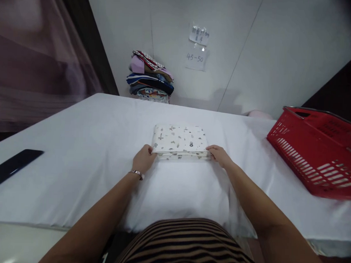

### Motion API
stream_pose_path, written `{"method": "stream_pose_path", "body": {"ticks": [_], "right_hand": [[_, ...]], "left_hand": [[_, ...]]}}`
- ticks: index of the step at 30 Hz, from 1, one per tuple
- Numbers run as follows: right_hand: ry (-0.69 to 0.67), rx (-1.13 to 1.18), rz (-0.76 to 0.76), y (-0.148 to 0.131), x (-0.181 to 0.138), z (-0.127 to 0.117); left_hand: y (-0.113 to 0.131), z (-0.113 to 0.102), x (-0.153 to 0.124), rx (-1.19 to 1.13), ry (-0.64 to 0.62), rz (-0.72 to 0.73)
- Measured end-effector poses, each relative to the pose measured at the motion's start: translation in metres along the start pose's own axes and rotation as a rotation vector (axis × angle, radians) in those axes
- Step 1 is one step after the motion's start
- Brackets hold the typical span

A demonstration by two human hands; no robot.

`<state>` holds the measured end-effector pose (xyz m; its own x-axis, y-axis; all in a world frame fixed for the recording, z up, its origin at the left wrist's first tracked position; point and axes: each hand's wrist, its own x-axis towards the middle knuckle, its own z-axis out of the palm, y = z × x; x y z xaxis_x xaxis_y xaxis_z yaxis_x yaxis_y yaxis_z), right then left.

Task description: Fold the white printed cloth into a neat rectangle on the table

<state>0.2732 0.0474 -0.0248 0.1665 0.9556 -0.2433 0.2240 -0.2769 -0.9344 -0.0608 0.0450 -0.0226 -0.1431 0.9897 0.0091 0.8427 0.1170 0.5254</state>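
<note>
- Lying in front of the torso, on the broad table draped in smooth white fabric [85, 143]: a soft white cloth printed with small grey-brown sea motifs [179, 138].
- Already folded, by the look of it, into a compact rectangle, with several layers stacked along the near edge.
- Fairly flat and square on top, so judged well advanced in the folding; slightly uneven along the layered front.
- Seemingly laid on or in a sheer, colourless, plastic-looking film [233, 202], spread loosely from the front edge towards the body; impossible to tell exactly how joined.
- Not visibly sealed or closed up in that film; cannot tell about any remaining folds.
- Turned with the layered edge towards the body and the printed face up.
- Stretched left to right along the long axis, roughly parallel to the far table edge.
- Pinched at the near left corner by the bare left hand with a silver bracelet at the wrist [144, 158], narrow in grip.
- Pinched likewise at the near right corner by the bare right hand [220, 155], between thumb and fingers.
- Standing well apart on the right: a red perforated plastic basket [321, 152].
</note>
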Motion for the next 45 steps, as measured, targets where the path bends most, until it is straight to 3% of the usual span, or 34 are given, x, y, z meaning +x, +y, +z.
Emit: {"method": "stream_pose_path", "body": {"ticks": [7, 15, 20, 24, 32, 37, 41, 45], "right_hand": [[-0.003, -0.062, 0.001, -0.006, -0.002, -0.001], [0.016, -0.072, 0.014, -0.005, -0.009, 0.005], [0.033, -0.036, -0.015, -0.001, -0.011, 0.006], [0.027, -0.053, -0.029, 0.006, -0.008, 0.006], [0.108, -0.252, -0.224, 0.012, -0.012, 0.011], [0.163, -0.461, -0.333, 0.015, -0.015, 0.015], [0.195, -0.534, -0.349, 0.019, -0.014, 0.017], [0.205, -0.522, -0.383, 0.023, -0.013, 0.019]], "left_hand": [[-0.003, -0.001, 0.0, -0.047, 0.014, 0.011], [-0.009, 0.001, -0.003, 0.065, 0.051, 0.1], [-0.011, 0.001, -0.003, 0.193, 0.225, 0.453], [-0.015, 0.002, 0.0, 0.274, 0.168, 0.646], [-0.022, 0.006, 0.009, 0.146, 0.139, 0.59], [-0.016, -0.006, 0.003, 0.191, 0.057, 0.547], [0.009, -0.022, 0.005, 0.307, -0.027, 0.475], [0.047, -0.022, 0.021, 0.323, 0.045, 0.506]]}}
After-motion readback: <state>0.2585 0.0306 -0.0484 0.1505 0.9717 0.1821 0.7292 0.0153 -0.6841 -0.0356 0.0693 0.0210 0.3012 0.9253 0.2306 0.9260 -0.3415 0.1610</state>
